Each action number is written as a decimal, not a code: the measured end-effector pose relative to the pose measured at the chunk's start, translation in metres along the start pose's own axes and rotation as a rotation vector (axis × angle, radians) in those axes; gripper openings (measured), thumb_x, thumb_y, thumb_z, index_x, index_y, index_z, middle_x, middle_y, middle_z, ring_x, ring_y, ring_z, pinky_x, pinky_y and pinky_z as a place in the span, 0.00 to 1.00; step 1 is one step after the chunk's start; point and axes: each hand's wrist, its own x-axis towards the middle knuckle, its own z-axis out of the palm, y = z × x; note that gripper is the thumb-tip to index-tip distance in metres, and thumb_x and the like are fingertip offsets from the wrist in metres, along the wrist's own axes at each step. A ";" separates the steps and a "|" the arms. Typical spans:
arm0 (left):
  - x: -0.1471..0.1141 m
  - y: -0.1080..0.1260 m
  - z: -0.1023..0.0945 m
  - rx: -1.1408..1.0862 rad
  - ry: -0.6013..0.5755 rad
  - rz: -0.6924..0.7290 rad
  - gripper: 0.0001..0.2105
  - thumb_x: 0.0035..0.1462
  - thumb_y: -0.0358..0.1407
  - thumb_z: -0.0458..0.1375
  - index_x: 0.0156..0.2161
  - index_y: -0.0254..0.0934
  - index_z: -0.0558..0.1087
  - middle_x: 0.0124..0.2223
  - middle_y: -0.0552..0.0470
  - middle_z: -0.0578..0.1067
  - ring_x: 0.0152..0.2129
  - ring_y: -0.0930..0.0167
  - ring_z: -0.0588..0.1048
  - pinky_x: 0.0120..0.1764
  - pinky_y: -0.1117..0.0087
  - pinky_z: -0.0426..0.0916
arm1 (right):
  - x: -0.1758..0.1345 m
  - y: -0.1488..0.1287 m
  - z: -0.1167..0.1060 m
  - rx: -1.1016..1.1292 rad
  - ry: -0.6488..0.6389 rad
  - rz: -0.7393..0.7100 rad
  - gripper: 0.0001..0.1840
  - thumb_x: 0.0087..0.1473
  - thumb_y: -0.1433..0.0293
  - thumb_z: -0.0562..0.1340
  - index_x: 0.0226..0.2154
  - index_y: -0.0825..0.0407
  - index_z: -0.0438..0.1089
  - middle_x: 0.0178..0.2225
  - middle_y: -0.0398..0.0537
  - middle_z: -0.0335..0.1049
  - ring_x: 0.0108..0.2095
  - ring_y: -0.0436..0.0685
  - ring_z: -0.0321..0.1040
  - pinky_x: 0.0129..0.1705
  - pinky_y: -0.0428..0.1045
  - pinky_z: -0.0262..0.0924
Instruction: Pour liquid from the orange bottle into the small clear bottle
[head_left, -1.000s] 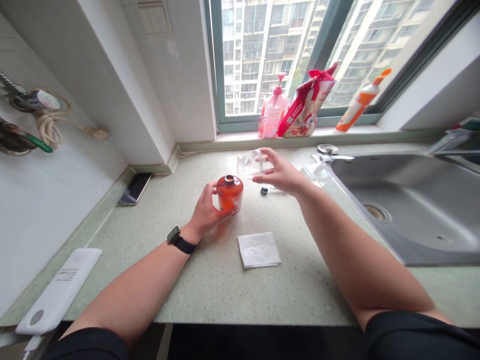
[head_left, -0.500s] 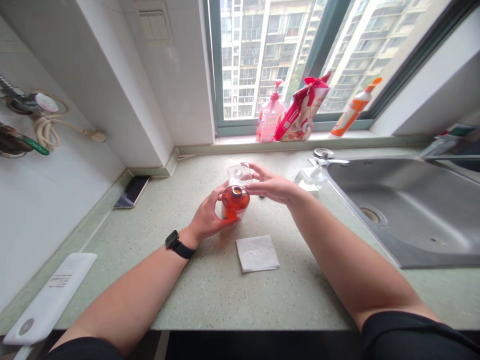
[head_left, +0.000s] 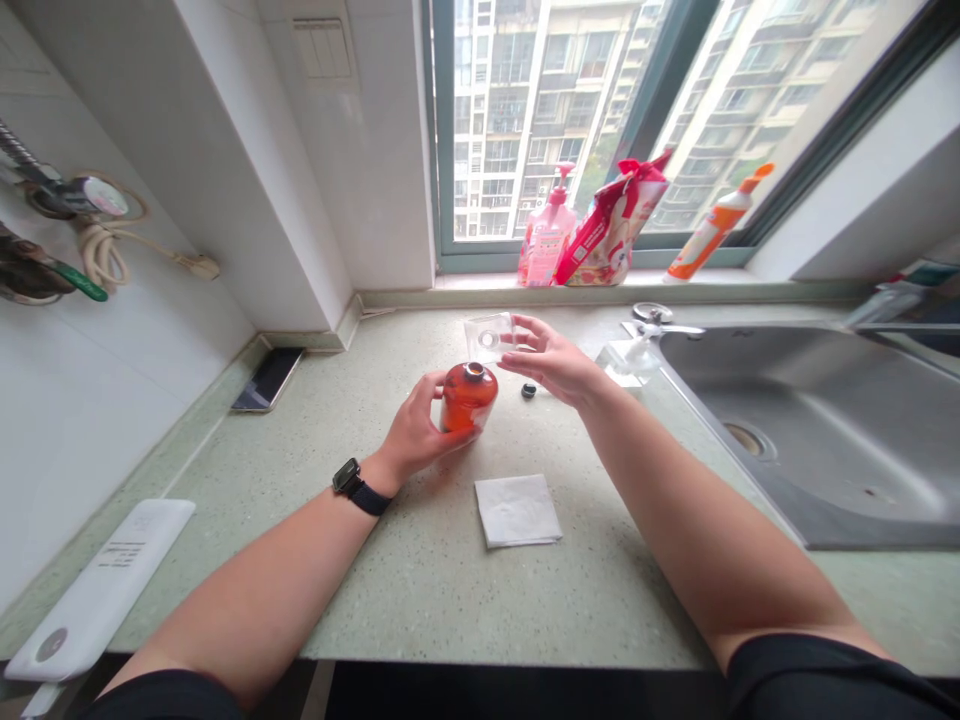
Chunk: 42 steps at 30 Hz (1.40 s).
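My left hand [head_left: 425, 428] is wrapped round an amber bottle [head_left: 468, 400], whose open neck points up. The bottle leans slightly, and I cannot tell whether its base touches the counter. Just behind the neck, my right hand [head_left: 546, 358] grips a clear, square-sided piece [head_left: 487, 340] with a round hole or ring in its face. Beneath the right hand a small black cap [head_left: 529, 391] lies on the counter. A folded white paper napkin [head_left: 517, 510] rests flat in front of the bottle.
The stone counter [head_left: 360, 590] carries a phone [head_left: 268, 380] and a white power strip [head_left: 105, 590] at left. At right, a clear container [head_left: 628, 360] stands beside the steel sink [head_left: 825, 400]. A pink pump bottle [head_left: 546, 240], a red bag [head_left: 615, 225] and an orange-white bottle [head_left: 712, 230] line the windowsill.
My right hand has lifted the clear piece slightly up and right, away from the bottle's neck. The black cap, mostly hidden before, now shows. My left hand keeps its hold on the bottle.
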 end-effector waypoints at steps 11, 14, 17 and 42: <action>0.001 0.001 -0.001 0.008 0.037 -0.116 0.34 0.52 0.45 0.76 0.61 0.45 0.70 0.58 0.44 0.77 0.49 0.54 0.80 0.55 0.48 0.79 | 0.000 -0.007 0.001 -0.296 0.124 -0.342 0.47 0.39 0.50 0.81 0.60 0.40 0.68 0.60 0.53 0.74 0.62 0.69 0.71 0.66 0.68 0.67; 0.001 0.001 -0.001 0.009 0.041 -0.099 0.33 0.53 0.45 0.76 0.61 0.45 0.70 0.58 0.43 0.77 0.50 0.54 0.80 0.54 0.48 0.79 | -0.003 -0.009 0.004 -0.330 0.116 -0.381 0.47 0.40 0.50 0.81 0.60 0.39 0.68 0.62 0.51 0.74 0.62 0.67 0.72 0.67 0.67 0.66; 0.001 0.001 -0.001 0.018 0.042 -0.093 0.33 0.53 0.46 0.76 0.60 0.44 0.70 0.58 0.43 0.77 0.50 0.54 0.80 0.54 0.48 0.80 | -0.006 -0.010 0.006 -0.378 0.101 -0.428 0.46 0.42 0.51 0.80 0.61 0.38 0.67 0.63 0.50 0.73 0.62 0.67 0.72 0.68 0.67 0.65; 0.001 0.002 0.000 0.050 0.055 -0.100 0.33 0.53 0.50 0.75 0.59 0.44 0.69 0.55 0.43 0.79 0.47 0.58 0.81 0.52 0.49 0.80 | -0.019 -0.024 0.012 -0.721 0.160 -0.659 0.44 0.52 0.56 0.77 0.68 0.37 0.64 0.67 0.51 0.70 0.65 0.71 0.68 0.71 0.70 0.62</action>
